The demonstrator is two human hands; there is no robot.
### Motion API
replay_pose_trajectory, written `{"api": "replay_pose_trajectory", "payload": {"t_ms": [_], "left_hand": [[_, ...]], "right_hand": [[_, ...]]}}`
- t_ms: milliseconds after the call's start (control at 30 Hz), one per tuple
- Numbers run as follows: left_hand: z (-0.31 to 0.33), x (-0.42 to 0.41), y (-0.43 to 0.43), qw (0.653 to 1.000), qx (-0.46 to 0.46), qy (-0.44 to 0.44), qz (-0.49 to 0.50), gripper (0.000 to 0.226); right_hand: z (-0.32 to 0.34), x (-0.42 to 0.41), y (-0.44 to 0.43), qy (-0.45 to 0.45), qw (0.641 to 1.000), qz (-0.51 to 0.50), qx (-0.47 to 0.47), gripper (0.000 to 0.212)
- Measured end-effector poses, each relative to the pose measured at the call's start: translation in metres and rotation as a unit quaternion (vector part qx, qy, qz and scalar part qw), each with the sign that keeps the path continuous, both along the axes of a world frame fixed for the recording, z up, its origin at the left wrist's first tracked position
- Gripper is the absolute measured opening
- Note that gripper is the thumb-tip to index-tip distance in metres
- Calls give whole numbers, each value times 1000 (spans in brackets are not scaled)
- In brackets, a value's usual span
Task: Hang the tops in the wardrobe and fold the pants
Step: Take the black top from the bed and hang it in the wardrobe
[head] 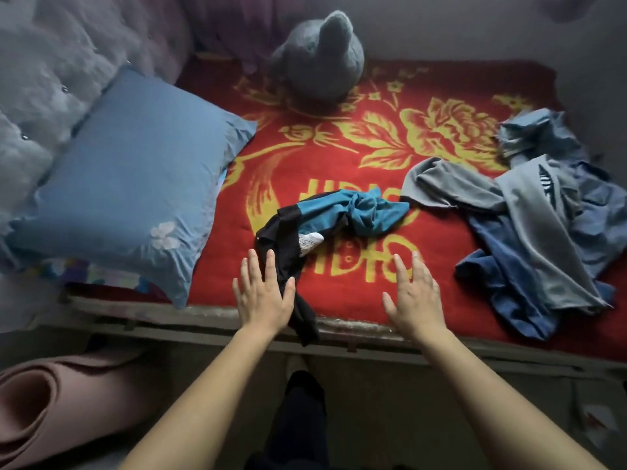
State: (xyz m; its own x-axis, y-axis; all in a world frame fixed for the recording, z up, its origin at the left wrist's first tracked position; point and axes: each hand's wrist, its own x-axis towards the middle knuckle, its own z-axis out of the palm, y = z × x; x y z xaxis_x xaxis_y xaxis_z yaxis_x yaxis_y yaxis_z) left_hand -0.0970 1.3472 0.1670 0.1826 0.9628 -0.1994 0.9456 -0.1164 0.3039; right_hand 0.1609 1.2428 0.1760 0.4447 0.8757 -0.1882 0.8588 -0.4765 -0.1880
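Both hands reach fwd over the near edge of the bed, palms down. Left hand, lower centre of frame, has fingers spread open and lies flat on the black end of a crumpled teal-and-black garment; not gripping it. Right hand, just right of centre, also has fingers open and spread, over bare blanket, holding nothing; can't tell if it touches the blanket.

The teal-and-black garment lies mid-frame on a red blanket w/ yellow flower pattern and lettering; its black part trails down over the bed edge betw. the two hands, teal part bunched toward centre, a small white patch showing near the black section.

Right side of frame: loose heap of grey and blue clothes, well apart from the hands, a grey top lying over darker blue fabric.

Left of frame: light-blue pillow w/ white flower print. Top centre: grey plush toy on the blanket. Bottom left: rolled pink mat on the floor.
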Motion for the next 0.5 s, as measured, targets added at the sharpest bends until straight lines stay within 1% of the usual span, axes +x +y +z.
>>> {"api": "replay_pose_trajectory", "payload": {"t_ms": [67,167,267,333,433,500], "left_hand": [[-14,-1,46,1000,-19,0,-2,73],[-45,-1,103,996,-81,-16,28,73],[-86,1,140,986,-144,-46,70,71],[-119,2,157,979,-178,-49,87,72],[-172,5,168,972,-231,-12,31,79],[-205,9,172,966,-257,-11,15,85]], "right_hand": [[-10,0,44,7,1000,2,-21,81],[-33,-1,98,13,998,1,-54,78],[-73,-6,138,43,996,10,-75,73],[-106,-9,165,51,994,29,-90,70],[-151,-16,209,67,991,56,-101,71],[-177,-22,246,94,990,70,-73,74]]}}
